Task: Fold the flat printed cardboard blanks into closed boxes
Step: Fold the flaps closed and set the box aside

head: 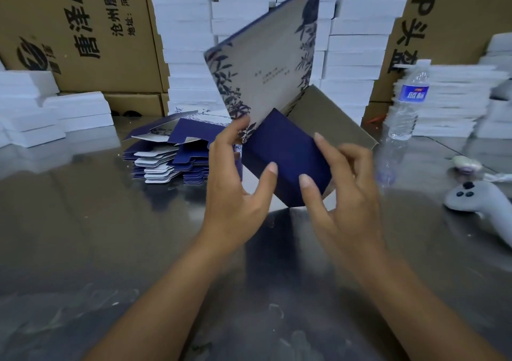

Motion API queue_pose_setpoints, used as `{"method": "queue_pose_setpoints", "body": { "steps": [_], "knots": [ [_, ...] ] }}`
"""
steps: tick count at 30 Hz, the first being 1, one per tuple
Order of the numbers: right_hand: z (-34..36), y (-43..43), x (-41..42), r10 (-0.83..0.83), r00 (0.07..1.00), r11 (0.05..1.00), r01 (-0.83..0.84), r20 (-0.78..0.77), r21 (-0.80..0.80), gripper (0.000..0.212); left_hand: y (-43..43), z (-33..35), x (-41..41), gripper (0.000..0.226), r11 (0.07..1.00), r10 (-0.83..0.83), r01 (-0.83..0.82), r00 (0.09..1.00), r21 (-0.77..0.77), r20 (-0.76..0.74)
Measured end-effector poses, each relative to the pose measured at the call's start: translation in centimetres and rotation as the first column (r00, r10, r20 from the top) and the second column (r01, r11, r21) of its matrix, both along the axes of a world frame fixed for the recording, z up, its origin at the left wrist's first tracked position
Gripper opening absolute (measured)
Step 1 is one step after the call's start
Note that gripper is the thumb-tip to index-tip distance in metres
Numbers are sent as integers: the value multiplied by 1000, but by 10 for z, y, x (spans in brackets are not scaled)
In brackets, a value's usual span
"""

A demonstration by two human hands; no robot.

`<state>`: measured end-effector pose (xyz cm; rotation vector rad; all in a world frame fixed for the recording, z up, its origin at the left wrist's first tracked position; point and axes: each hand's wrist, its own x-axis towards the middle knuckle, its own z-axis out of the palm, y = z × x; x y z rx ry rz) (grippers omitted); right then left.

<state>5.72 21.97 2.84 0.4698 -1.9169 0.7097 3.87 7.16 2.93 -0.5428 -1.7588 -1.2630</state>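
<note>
A reflective steel table (110, 236) fills the lower view, its surface smeared and scuffed. Behind it stand brown corrugated cartons (83, 28) printed with black Chinese characters, and between and in front of them rise tall white stacks (185, 28) of flat slabs; whether these are foam or board cannot be told. Held up over the middle of the table, clear of its surface, is the cardboard blank (266, 64), partly folded and tilted. Its big pale grey panel faces the camera, bearing dark blue leafy sprays down both side edges and a few lines of small print in the centre, too blurred to read. A plain navy flap (282, 150) hangs from its lower end, and an unprinted grey-brown panel (332, 117) angles off to the right behind that. Just left of the hands, a stack of flat blanks (171, 155) lies on the table, navy and white edges fanned unevenly. The left hand (235, 172) grips the blank, fingers curled at the printed panel's lower corner and thumb pressed on the navy flap. The right hand (346, 189) pinches the flap's right side, thumb and forefinger on its face. A clear water bottle (407, 105) with a blue label stands right, near a white handheld controller (476, 197).
</note>
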Motion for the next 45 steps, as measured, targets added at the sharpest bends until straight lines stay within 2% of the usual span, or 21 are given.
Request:
{"method": "queue_pose_setpoints", "body": {
  "steps": [4,9,11,14,16,21,23,29,38,45],
  "knots": [
    [0,5,-3,-167,986,963,166,-12,211,58,2,3,5,55,994,-46,43,998,96,32],
    [-5,6,-7,-158,974,934,201,-163,295,28,3,4,5,52,995,-44,42,999,89,29],
    [-5,6,-9,-142,966,937,201,-215,285,23,3,4,4,45,1000,-16,16,1000,20,-4],
    [-4,8,-10,-140,955,951,203,-261,234,20,3,-1,0,18,981,53,-67,995,-181,-85],
    [-4,8,-9,-114,960,967,166,-256,192,21,4,-4,-1,18,972,67,-82,995,-220,-75],
    [-2,6,-5,-26,974,998,39,-223,54,23,9,2,6,5,986,-67,89,986,-141,151],
    [-1,6,-4,-30,972,998,40,-235,39,23,12,4,7,10,984,-103,130,973,-121,206],
    [-1,7,-5,-51,977,997,63,-207,51,24,16,5,7,19,983,-118,139,978,-120,170],
    [0,15,-5,-127,966,991,132,-224,9,29,15,2,3,17,988,-99,122,973,-100,209],
    [0,18,-6,-139,957,990,143,-257,-2,32,9,4,-1,16,988,-45,69,986,-141,163]
  ]
}}
